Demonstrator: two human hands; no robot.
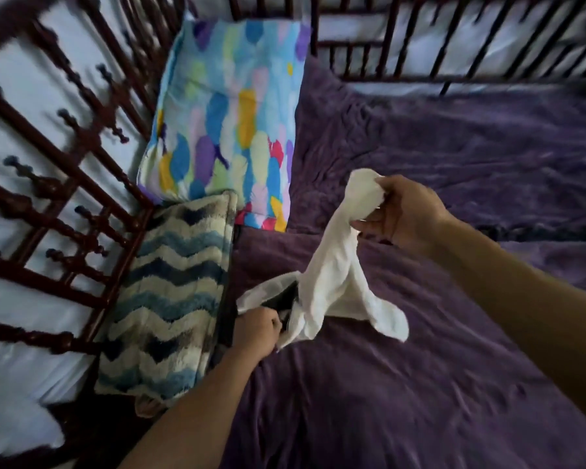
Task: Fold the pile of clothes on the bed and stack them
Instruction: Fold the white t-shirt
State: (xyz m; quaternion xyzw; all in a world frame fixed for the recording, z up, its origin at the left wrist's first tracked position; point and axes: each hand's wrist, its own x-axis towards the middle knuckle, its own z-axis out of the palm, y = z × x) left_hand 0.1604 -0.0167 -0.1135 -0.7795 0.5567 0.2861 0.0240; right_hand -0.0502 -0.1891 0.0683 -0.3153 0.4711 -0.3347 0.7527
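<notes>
The person is holding up a white garment (332, 282) over the bed (420, 384), and this looks like the opening of a fold: one piece has been taken in hand and is being pulled out to find its shape. The right hand (403, 214) is gripping a bunched end of the cloth, raised above the cover. The left hand (256, 330) is sitting lower and nearer the person, its fingers curled round the garment's lower edge. Something dark (281, 301) is showing just beside that hand under the white cloth, but what it is cannot be told. The garment is hanging slack and twisted between the two hands, with a loose flap drooping toward the bed.

The next move is probably calling for the hands to draw apart and shake the cloth flat, then lay it on the open cover so its edges can be matched. Thin, limp fabric of this kind is likely to be clinging and bunching.

No pile of clothes or finished stack is showing in the view. The bed is wearing a wrinkled purple cover. A brightly patterned pillow (230, 123) is lying at its head, with a folded blue-and-cream chevron throw (170, 299) just below it, touching. A dark red spindled frame (82, 184) is running along the side and the head.
</notes>
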